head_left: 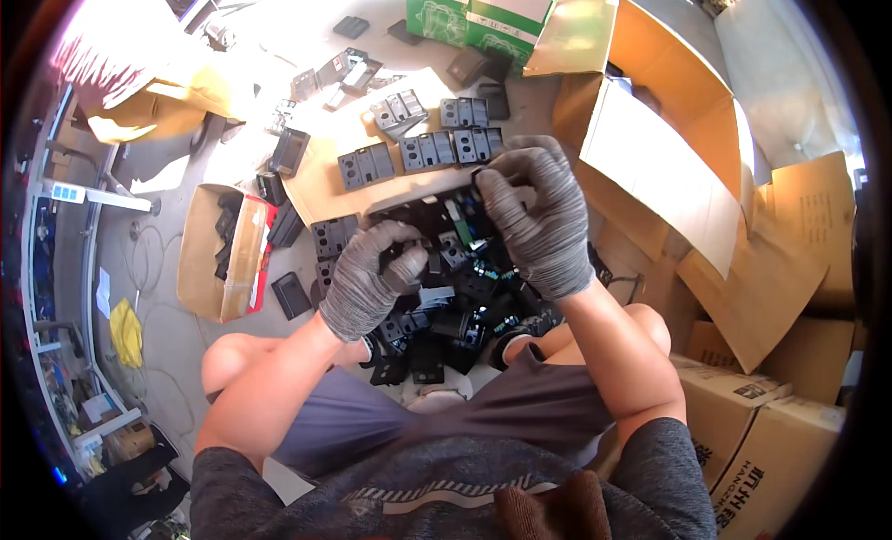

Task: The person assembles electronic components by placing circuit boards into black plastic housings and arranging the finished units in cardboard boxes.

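My right hand [537, 219], in a grey knitted glove, is closed with thumb and forefinger pinched on a small black piece [478, 175]. Lower and to the left, my gloved left hand [367, 278] is closed too, its fingers curled around something dark that I cannot make out. Between and below them lies a heap of black plastic parts [455, 317], some showing green circuit boards [459, 215]. Just beyond my hands, several black plastic housings [427, 151] with round holes lie in rows on a flat cardboard sheet [311, 182].
An open carton [209, 261] with black parts stands at left. A large open cardboard box [660, 159] and loose flaps fill the right, with closed cartons [734, 414] near my right knee. Green-and-white boxes [469, 19] stand at the back. A metal rack [88, 196] lines the left.
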The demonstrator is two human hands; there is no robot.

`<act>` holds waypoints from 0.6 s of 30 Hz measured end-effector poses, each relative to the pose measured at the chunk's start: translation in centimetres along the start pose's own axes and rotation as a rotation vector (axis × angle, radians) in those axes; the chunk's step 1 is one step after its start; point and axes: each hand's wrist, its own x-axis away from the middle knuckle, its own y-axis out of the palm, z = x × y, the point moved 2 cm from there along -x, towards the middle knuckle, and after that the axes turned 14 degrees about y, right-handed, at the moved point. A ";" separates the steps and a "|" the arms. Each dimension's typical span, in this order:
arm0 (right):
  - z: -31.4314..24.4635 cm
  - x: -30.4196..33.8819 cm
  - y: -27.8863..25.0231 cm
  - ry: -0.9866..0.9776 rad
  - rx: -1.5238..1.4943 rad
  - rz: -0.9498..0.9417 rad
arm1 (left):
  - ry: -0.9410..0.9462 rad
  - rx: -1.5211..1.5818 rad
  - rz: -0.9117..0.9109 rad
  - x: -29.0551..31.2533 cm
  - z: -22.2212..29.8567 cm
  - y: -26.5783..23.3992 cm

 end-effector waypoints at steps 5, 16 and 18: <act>0.7 1.2 0.7 0.587 -0.405 -0.062 | -0.110 0.212 0.430 0.2 0.2 0.8; 2.1 0.6 3.3 0.866 -0.529 -0.100 | 0.004 0.093 0.364 0.0 2.5 2.0; 2.4 0.7 3.4 0.874 -0.520 -0.094 | 0.032 -0.003 0.310 0.0 2.8 2.0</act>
